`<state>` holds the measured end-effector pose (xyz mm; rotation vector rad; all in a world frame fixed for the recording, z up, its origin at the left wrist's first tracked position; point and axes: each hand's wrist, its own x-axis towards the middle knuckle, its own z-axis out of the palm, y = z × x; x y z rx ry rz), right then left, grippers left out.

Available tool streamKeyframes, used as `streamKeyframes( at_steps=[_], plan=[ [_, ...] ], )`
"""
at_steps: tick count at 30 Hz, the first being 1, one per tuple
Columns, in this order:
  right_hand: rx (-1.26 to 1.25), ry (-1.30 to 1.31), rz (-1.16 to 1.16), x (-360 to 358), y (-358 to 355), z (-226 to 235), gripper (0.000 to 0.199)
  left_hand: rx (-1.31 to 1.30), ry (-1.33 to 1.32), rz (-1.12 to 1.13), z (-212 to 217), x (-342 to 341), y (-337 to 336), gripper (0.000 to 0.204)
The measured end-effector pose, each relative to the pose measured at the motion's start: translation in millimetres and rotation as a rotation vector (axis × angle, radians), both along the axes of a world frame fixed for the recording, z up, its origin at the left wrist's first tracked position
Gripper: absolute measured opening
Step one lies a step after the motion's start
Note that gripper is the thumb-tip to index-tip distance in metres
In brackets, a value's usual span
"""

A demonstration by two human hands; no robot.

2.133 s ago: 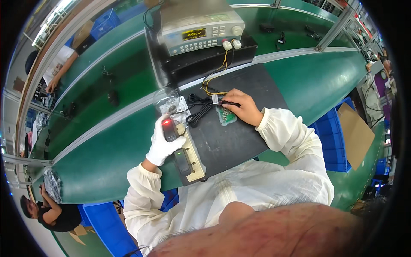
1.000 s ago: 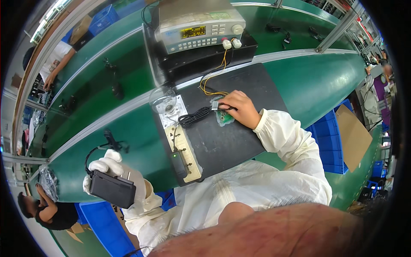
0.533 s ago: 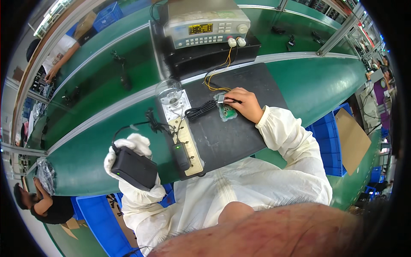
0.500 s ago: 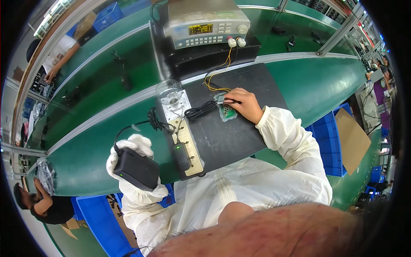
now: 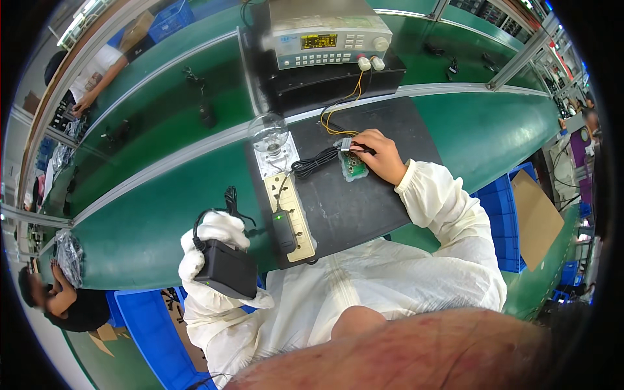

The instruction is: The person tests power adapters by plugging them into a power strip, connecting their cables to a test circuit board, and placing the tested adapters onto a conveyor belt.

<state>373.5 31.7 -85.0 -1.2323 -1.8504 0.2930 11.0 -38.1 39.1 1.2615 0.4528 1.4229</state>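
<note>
My left hand (image 5: 223,227), in a white glove, is closed around a black power adapter (image 5: 227,270) with a small green light on it. From the adapter a black cord (image 5: 232,200) rises, its bundled part left of the power strip (image 5: 301,237). My bare right hand (image 5: 382,156) pinches a black cable end at the top of a small green circuit board (image 5: 354,168); my fingers partly hide the contact there. Beside that hand, a coiled black cable (image 5: 315,162) stretches left from the board. Another black adapter (image 5: 282,232) with a green light is plugged into the strip.
A clear bulb (image 5: 268,134) stands on a white base above the strip. Behind the black mat (image 5: 338,214), a bench instrument (image 5: 331,45) feeds yellow and black wires to the board. Blue crates (image 5: 499,221) flank me. Other people work at the far left.
My left hand and its adapter have come slightly nearer and to the right. The adapter's bundled cord has drawn away from the power strip. My right hand stays at the board.
</note>
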Motion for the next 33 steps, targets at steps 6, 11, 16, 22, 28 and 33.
streamKeyframes(
  at_steps=[6, 11, 16, 22, 28, 33],
  plan=[
    [0.037, -0.082, 0.027, -3.7, 2.8, 4.2, 0.02, -0.059, -0.01, 0.063, -6.6, 0.2, -3.5, 0.031],
    [0.033, -0.193, 0.054, -6.6, 2.7, 14.5, 0.019, 0.045, 0.037, -0.096, -18.2, -16.2, 8.9, 0.032],
    [0.01, -0.16, 0.105, -12.4, 0.2, 18.0, 0.024, 0.631, 0.248, 0.181, -14.0, 4.9, 21.2, 0.105],
    [0.161, -0.023, 0.592, -31.9, -30.8, 71.6, 0.037, 0.682, 0.153, 0.229, -31.4, 40.0, 33.8, 0.103],
    [-0.874, 0.909, 0.959, -73.9, -54.8, 75.5, 0.064, 0.946, 0.778, 0.095, 9.0, 81.9, 58.4, 0.097],
    [-0.489, 1.317, 0.854, -54.2, -72.9, 82.7, 0.071, 0.602, 0.689, -0.142, -0.8, 51.7, 108.8, 0.069]
  ],
)
